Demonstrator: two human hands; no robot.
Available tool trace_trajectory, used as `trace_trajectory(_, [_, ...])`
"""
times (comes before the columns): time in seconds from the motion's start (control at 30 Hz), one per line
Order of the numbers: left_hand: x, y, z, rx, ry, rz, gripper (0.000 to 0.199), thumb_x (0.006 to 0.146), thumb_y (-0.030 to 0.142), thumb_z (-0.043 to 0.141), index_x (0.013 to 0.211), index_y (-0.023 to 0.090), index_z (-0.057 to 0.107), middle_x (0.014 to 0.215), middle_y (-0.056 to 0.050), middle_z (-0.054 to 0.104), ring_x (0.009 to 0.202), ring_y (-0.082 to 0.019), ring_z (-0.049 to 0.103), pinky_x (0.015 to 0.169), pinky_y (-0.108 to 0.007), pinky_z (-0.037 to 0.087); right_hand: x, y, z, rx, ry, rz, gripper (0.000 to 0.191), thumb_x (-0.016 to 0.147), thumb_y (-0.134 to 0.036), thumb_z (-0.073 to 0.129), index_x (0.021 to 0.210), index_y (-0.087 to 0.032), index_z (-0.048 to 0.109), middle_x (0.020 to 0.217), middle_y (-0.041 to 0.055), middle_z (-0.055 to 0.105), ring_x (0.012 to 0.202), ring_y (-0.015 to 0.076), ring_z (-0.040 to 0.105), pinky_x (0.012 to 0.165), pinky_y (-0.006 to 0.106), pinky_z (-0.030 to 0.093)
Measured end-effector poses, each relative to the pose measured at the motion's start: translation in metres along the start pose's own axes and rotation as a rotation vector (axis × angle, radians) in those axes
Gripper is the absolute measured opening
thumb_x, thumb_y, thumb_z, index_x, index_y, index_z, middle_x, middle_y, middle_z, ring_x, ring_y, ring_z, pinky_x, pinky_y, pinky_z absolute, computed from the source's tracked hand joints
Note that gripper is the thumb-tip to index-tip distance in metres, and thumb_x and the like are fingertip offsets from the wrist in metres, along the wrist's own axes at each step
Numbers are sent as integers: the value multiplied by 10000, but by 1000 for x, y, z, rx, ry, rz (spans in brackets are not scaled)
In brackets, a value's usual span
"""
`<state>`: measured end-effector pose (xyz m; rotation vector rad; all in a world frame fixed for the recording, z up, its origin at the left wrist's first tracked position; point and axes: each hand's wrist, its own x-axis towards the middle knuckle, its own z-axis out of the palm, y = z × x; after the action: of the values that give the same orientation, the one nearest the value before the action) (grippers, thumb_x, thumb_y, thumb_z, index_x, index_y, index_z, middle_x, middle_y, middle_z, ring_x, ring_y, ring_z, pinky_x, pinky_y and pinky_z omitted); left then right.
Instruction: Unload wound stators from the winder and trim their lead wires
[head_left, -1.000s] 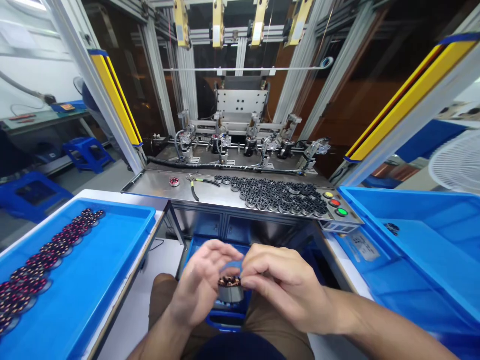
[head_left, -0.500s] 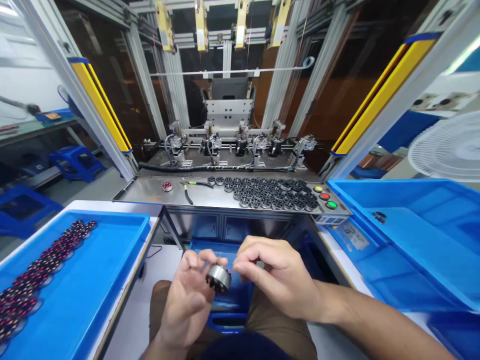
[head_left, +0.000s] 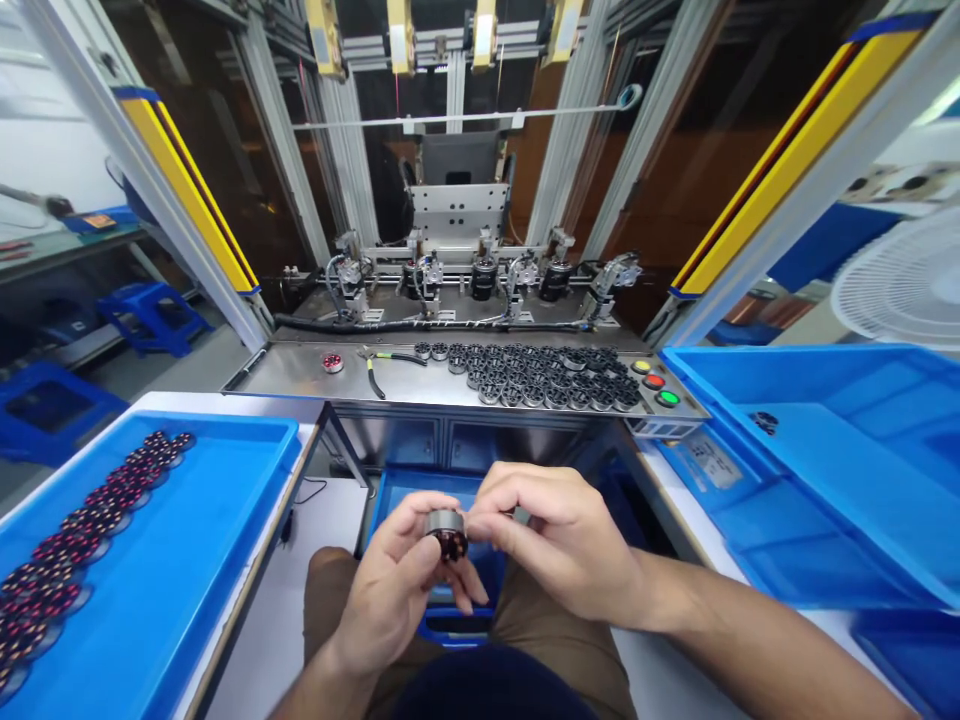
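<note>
Silver round part [head_left: 445, 522] gripped in left fingers [head_left: 422, 556]; right fingers [head_left: 496, 527] pinched, contents unclear; open gap before bench edge [head_left: 420, 403].

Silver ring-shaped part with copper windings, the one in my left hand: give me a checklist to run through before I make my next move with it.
1. Left hand gripping the silver ring-shaped part: ok.
2. Right hand well clear of it: not ok, its fingertips are right by the rim.
3. No loose wire in the right fingers: cannot tell, too small.
4. Windings undamaged: cannot tell, partly hidden.
5. Pliers with black and yellow-green handles lying free on the steel bench: ok.
6. Bare space in the shallow blue tray: ok, on its right side.
</note>
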<state>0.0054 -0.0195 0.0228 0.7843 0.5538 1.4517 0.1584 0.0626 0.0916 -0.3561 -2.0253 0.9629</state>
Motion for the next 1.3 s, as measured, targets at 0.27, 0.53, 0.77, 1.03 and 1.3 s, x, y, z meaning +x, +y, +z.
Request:
trace_trajectory(0.27, [-4, 0, 1, 292, 158, 323, 484, 698, 190, 834, 1129, 306, 649, 1105, -13, 660, 1031, -185, 652, 918, -272, 526, 2, 2, 7, 78, 34, 7, 187, 899, -147, 603, 718, -146, 652, 625, 19, 652, 577, 113, 606, 551, 222, 495])
trace_trajectory(0.53, [0, -5, -8, 307, 143, 296, 294, 740, 299, 800, 1016, 267, 703, 1058, -54, 674, 994, -210, 638, 807, -292, 560, -1, 3, 7, 97, 106, 12, 186, 894, -160, 620, 713, -153, 662, 631, 23, 663, 591, 122, 618, 566, 235, 502])
trace_trajectory(0.77, [8, 3, -16, 345, 158, 333, 252, 718, 230, 819, 935, 295, 708, 1128, -34, 666, 911, -194, 691, 823, -332, 557, -16, -5, 28, 402, 204, 448, 332, 865, -361, 670, 607, -159, 618, 562, -7, 595, 512, 96, 537, 508, 219, 440])
trace_trajectory(1.03, [9, 10, -16, 313, 168, 314, 253, 670, 285, 854, 878, 277, 711, 1076, -41, 690, 906, -214, 707, 773, -347, 590, -27, 13, 58, 948, 137, 738, 410, 676, -482, 816, 608, -147, 591, 512, -34, 599, 450, 74, 521, 452, 191, 410])
trace_trajectory(1.3, [3, 16, -21, 401, 88, 348, 262, 698, 133, 820, 890, 292, 737, 1084, -41, 710, 995, -252, 709, 800, -356, 604, -32, 27, 54, 1190, 139, 724, 460, 755, -569, 727, 764, -109, 707, 710, 50, 679, 634, 131, 638, 550, 224, 481])
